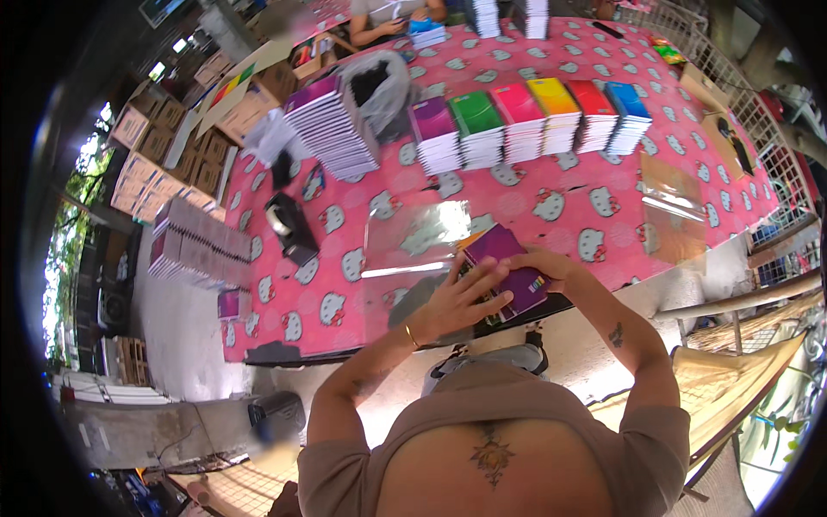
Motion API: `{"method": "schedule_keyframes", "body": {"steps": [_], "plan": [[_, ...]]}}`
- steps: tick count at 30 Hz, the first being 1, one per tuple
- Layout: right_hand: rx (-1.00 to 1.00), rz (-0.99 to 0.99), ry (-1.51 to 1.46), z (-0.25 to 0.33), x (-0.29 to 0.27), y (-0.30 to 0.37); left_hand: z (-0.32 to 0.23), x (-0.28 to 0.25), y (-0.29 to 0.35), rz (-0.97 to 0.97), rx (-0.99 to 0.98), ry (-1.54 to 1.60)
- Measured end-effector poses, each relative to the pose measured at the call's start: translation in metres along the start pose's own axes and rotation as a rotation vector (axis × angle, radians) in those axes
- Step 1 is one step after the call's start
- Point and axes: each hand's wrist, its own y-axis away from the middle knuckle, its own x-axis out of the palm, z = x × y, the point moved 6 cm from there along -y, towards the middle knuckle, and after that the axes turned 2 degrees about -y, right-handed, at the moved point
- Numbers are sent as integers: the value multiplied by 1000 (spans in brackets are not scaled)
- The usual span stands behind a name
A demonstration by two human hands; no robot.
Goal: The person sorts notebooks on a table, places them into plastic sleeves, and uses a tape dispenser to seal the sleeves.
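Observation:
At the table's near edge I have a few purple notebooks (493, 247) between my hands, their covers slightly fanned out of line. My left hand (469, 297) lies across their left side, fingers spread over the top cover. On the far right side my right hand (549, 265) grips them, its fingers partly hidden. A strip of orange shows beside the notebooks' upper left corner. Just left of them is a clear plastic sheet or sleeve (409, 233), flat and shiny.
Beyond my hands stand stacks of notebooks: purple (433, 129), green (475, 125), pink (519, 116), yellow (554, 108), red (593, 112) and blue (627, 112). A taller purple stack (332, 129), a black tape dispenser (291, 228) and cartons (159, 164) are leftward. Another person (392, 17) sits opposite.

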Motion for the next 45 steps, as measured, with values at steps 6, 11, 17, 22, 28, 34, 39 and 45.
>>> {"method": "schedule_keyframes", "body": {"steps": [6,11,17,22,28,34,39,45], "plan": [[-698,109,275,-1,96,-37,65,-57,83,-502,-882,1084],[-843,-141,488,-75,99,-114,83,2,176,-322,-1046,962],[-968,-95,432,-75,112,-116,71,3,170,-309,-1076,1024],[-967,-137,461,-74,121,-109,74,4,175,-155,-1040,826],[-954,-142,588,-73,116,-105,76,18,181,-95,-1021,900],[-817,-150,604,-74,103,-105,75,8,171,-129,-1031,852],[-845,-240,659,-72,79,-84,71,9,141,-79,-928,842],[-1094,-348,808,-27,30,-16,71,8,44,30,-749,637]]}}
